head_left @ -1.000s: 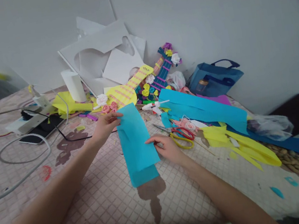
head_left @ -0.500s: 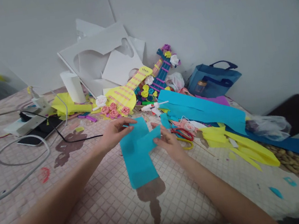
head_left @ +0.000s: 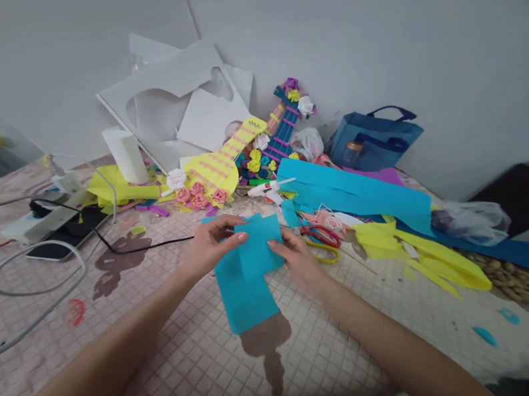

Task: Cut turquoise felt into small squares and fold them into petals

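From far away here, I can't read any words, names, numbers or signs on any of the things.

Left grip (head_left: 212, 246): your thumb lies over the upper left corner of a small rectangular sky-blue paper piece (head_left: 260, 249)
Right grip (head_left: 299, 258): your thumb and fingers pinch its right edge
Under it: a longer sky-blue paper strip (head_left: 249, 305) on your pale, grid-patterned desk (head_left: 182, 374)
Nearby: red and yellow scissor handles (head_left: 336, 237)

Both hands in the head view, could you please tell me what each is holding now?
Left hand: closed, holding blue paper.
Right hand: closed, pinching the blue paper's right side.
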